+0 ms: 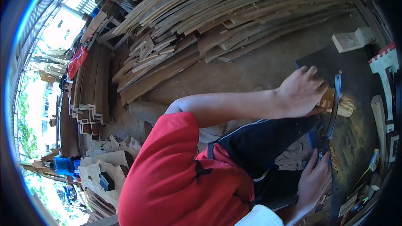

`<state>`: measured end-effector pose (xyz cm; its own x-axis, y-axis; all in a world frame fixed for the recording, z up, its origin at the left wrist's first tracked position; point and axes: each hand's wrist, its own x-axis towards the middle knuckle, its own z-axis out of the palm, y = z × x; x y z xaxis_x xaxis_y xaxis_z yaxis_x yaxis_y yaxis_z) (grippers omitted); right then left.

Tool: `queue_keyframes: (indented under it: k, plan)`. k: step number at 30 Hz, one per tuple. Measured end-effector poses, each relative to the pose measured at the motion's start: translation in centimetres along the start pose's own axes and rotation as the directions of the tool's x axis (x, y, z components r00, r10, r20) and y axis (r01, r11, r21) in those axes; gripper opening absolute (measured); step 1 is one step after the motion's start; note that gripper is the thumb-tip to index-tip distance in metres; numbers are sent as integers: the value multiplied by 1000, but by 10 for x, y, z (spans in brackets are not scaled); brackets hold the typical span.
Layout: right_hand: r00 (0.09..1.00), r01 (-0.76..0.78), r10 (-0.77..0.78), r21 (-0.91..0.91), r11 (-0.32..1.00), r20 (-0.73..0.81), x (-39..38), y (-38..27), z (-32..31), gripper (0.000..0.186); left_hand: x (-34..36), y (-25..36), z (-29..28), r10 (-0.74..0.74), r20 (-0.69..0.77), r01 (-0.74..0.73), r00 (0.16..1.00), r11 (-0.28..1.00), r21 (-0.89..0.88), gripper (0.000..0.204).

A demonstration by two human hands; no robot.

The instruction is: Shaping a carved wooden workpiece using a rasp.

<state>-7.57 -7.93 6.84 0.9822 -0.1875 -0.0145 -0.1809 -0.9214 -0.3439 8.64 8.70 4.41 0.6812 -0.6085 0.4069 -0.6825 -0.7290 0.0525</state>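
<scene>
My left hand (303, 92) lies on a short light-brown wood block (345, 105), its fingers closed around the block and holding it on the dark worktop (356, 65). My right hand (314, 178) is closed around the handle of a hand saw (335, 109) with a slim, bluish metal frame. The saw crosses over the block just beyond my left fingers. Its exact contact with the wood is hard to make out. Yellowish sawdust (342, 169) is scattered over the worktop near my right hand.
A light wooden piece (348, 42) sits at the worktop's far end. A white and red tool (387, 65), a wood strip (379, 117) and a tape measure (374, 160) lie along the right side. Long planks (234, 6) are stacked beyond the worktop; more stacked boards (94, 83) stand at left.
</scene>
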Motion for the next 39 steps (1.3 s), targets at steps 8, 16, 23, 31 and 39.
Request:
queue_keyframes:
  k: [8,16,23,31,39]
  plan:
    - [995,57,-60,-29,998,-76,49,-12,16,34,-1,-6,2,4,-7,-4,1000,999,-54,65]
    - [992,91,-84,78,993,-93,28,-5,7,33,3,-4,4,58,-45,-62,997,994,-93,63]
    - [997,20,-11,108,994,-78,11,-7,10,33,-1,-9,10,42,-83,-51,996,992,-112,68]
    - [997,-26,29,44,999,-78,58,-20,12,34,5,-14,6,79,-61,-84,995,992,-90,71]
    - [992,11,30,324,946,-119,-4,-3,10,34,5,-3,12,90,-106,-97,990,993,-72,71]
